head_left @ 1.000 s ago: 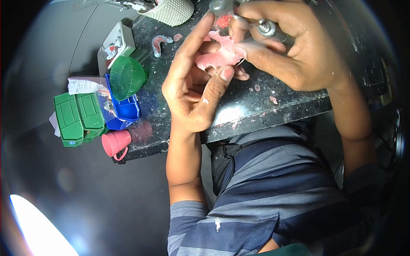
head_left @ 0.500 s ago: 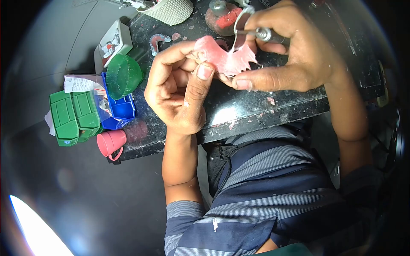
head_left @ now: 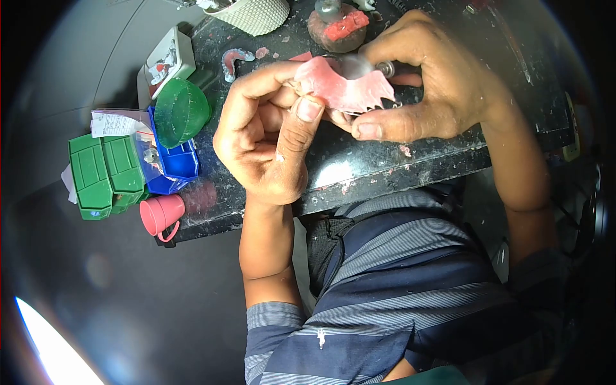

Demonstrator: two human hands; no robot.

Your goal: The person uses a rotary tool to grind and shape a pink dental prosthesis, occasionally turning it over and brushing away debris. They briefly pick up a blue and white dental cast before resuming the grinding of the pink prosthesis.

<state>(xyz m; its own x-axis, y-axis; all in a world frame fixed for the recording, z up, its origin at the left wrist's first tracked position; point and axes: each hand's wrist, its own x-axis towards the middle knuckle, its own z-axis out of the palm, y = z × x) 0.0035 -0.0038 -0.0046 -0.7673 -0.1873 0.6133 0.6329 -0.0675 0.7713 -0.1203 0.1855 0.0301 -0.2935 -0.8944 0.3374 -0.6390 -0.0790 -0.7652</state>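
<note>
My left hand (head_left: 266,138) pinches a pink denture plate (head_left: 343,90) between thumb and fingers, above a dark speckled bench (head_left: 378,160). My right hand (head_left: 436,90) grips a metal rotary handpiece (head_left: 382,66); its spinning tip is blurred against the plate's top edge. The right thumb rests under the plate's lower edge.
At the left stand a green bowl (head_left: 181,111), a blue bin (head_left: 176,163), green boxes (head_left: 102,173), a pink cup (head_left: 160,215) and a white box (head_left: 168,61). Another denture (head_left: 232,59), a white mesh basket (head_left: 253,14) and a round block topped with red wax (head_left: 337,27) lie farther back.
Both hands with the plate shifted left and down from one second ago. The plate turned from lying in my fingers to being held edge-on. The handpiece tip now blurs against its top.
</note>
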